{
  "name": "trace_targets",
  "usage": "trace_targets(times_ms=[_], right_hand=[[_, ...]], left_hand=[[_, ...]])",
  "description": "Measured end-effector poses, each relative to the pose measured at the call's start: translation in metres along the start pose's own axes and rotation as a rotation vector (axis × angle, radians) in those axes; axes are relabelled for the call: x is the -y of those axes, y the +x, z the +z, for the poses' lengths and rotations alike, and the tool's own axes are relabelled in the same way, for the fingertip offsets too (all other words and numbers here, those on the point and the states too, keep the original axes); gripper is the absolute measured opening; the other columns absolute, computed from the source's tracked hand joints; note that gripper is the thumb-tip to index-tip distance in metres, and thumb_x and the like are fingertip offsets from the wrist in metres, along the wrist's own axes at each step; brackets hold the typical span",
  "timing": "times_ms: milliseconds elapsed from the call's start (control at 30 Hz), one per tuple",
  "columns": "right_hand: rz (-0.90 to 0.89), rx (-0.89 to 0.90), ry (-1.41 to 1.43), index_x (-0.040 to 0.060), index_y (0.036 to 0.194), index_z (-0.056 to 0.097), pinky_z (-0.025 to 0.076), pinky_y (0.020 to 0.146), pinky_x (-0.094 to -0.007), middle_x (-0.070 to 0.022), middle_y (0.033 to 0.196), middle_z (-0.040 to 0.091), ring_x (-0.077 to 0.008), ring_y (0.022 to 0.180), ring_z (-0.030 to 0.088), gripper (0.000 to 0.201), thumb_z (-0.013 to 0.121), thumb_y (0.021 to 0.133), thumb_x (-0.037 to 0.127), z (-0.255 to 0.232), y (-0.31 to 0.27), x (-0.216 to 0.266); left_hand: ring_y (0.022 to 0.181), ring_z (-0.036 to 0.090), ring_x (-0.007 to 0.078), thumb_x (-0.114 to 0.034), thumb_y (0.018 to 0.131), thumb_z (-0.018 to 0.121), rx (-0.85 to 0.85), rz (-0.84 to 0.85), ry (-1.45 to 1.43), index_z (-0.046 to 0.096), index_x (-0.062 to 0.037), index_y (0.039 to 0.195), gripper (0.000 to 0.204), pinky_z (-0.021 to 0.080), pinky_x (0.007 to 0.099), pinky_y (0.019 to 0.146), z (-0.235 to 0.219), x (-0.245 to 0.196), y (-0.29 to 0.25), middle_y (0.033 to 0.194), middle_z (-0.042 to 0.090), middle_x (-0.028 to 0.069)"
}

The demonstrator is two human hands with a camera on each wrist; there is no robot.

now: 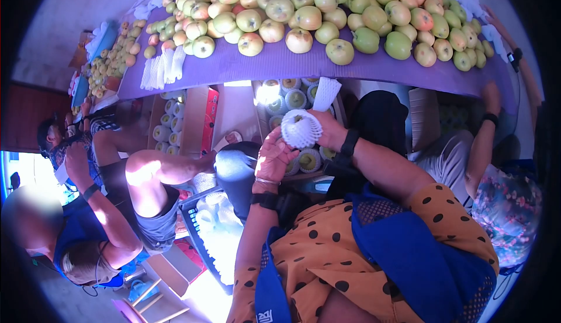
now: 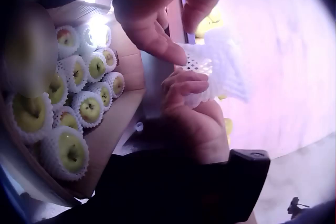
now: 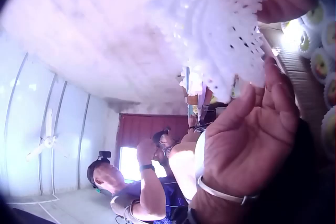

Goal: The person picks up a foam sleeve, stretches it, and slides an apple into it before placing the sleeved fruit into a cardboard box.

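Observation:
A white foam net sleeve (image 1: pixel 301 128), rounded and ribbed, sits between the two hands in the head view; whatever is inside it is hidden. My right hand (image 1: pixel 330 131) grips it from the right, and in the left wrist view that hand's curled fingers (image 2: pixel 189 86) lie over the netting. My left hand (image 1: pixel 273 156) is palm up at the sleeve's lower left. Its fingers are loosely bent, with fingertips right at the scalloped edge in the right wrist view. Behind the hands is a carton of netted apples (image 1: pixel 295 98), with another foam sleeve (image 1: pixel 327 92) on it.
A purple-topped table (image 1: pixel 222 68) bears a heap of loose apples (image 1: pixel 280 8) and a stack of foam sleeves (image 1: pixel 163 68). Another carton (image 1: pixel 196 118) of netted apples stands to the left. A dark crate (image 1: pixel 201 206) is beside my knee. People sit on both sides.

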State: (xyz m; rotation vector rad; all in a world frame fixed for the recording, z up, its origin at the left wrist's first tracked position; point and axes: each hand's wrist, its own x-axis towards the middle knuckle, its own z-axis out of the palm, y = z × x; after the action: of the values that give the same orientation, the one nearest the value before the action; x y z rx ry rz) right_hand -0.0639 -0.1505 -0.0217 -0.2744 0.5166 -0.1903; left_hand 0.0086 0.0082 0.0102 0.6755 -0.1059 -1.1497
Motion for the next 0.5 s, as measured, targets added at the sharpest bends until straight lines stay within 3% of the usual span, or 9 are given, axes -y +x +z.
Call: trace_targets(times_ms=[100,167,233,300,367,400,467,500], right_hand=[[-0.059,0.061,-0.139,-0.0024,0.091,0.051,0.046,0.059,-0.0319,-0.0091,0.080,0.056,-0.0181,0.071,0.057,0.016,0.047,0.080,0.009,-0.010,-0.001,-0.011],[-0.127,-0.079,-0.252,-0.0031,0.089,0.051,0.046,0.057,-0.0322,-0.0091,0.076,0.055,-0.0187,0.065,0.057,0.015,0.048,0.079,0.007,-0.009,-0.002,-0.016],[-0.122,-0.189,-0.240,-0.0028,0.087,0.052,0.046,0.055,-0.0322,-0.0087,0.074,0.055,-0.0193,0.064,0.057,0.014,0.048,0.078,0.007,-0.005,-0.004,-0.013],[-0.113,-0.297,-0.229,-0.0025,0.086,0.053,0.046,0.054,-0.0322,-0.0084,0.073,0.055,-0.0199,0.062,0.057,0.013,0.048,0.077,0.006,-0.002,-0.003,-0.010],[-0.265,-0.439,-0.448,-0.0031,0.089,0.053,0.046,0.058,-0.0331,-0.0110,0.075,0.057,-0.0218,0.067,0.058,0.017,0.048,0.075,0.006,-0.002,0.000,-0.009],[-0.265,-0.439,-0.449,-0.0031,0.089,0.053,0.046,0.058,-0.0331,-0.0110,0.075,0.057,-0.0218,0.067,0.058,0.017,0.048,0.075,0.006,-0.005,0.002,-0.010],[-0.632,-0.421,-0.916,-0.0037,0.095,0.051,0.045,0.063,-0.0348,-0.0151,0.079,0.058,-0.0238,0.072,0.058,0.023,0.049,0.075,0.007,-0.012,0.006,-0.016],[-0.629,-0.421,-0.916,-0.0037,0.095,0.051,0.045,0.063,-0.0348,-0.0151,0.079,0.058,-0.0238,0.072,0.058,0.023,0.049,0.075,0.007,-0.011,0.005,-0.017]], left_hand=[[0.106,0.046,0.0270,0.006,0.070,0.048,0.013,-0.026,-0.037,0.035,-0.0044,0.121,0.054,0.043,0.0394,0.084,0.007,0.000,0.000,0.116,0.045,0.0125],[0.109,0.044,0.0262,0.007,0.068,0.047,-0.017,-0.012,-0.029,0.033,-0.0052,0.123,0.059,0.041,0.0376,0.087,0.007,0.003,0.001,0.119,0.042,0.0124],[0.114,0.037,0.0242,0.005,0.066,0.048,-0.148,0.178,0.673,0.030,-0.0049,0.125,0.063,0.038,0.0338,0.088,0.008,0.007,-0.001,0.124,0.036,0.0121],[0.115,0.035,0.0228,0.002,0.064,0.052,-0.165,0.159,0.833,0.025,-0.0053,0.126,0.068,0.040,0.0315,0.084,0.014,0.006,-0.004,0.124,0.033,0.0112],[0.113,0.036,0.0236,-0.003,0.062,0.059,-0.159,0.199,1.098,0.024,-0.0045,0.127,0.074,0.040,0.0298,0.082,0.027,0.006,-0.007,0.121,0.035,0.0124],[0.113,0.036,0.0236,-0.003,0.062,0.059,-0.159,0.199,1.097,0.024,-0.0045,0.127,0.074,0.040,0.0298,0.082,0.024,0.007,-0.005,0.121,0.035,0.0124],[0.101,0.043,0.0237,-0.011,0.055,0.073,-0.260,-0.123,0.605,0.023,-0.0036,0.126,0.087,0.039,0.0317,0.083,0.012,0.013,-0.001,0.119,0.035,0.0156],[0.101,0.043,0.0237,-0.011,0.055,0.073,-0.262,-0.123,0.605,0.023,-0.0036,0.126,0.087,0.039,0.0317,0.083,0.010,0.018,-0.001,0.119,0.035,0.0156]])
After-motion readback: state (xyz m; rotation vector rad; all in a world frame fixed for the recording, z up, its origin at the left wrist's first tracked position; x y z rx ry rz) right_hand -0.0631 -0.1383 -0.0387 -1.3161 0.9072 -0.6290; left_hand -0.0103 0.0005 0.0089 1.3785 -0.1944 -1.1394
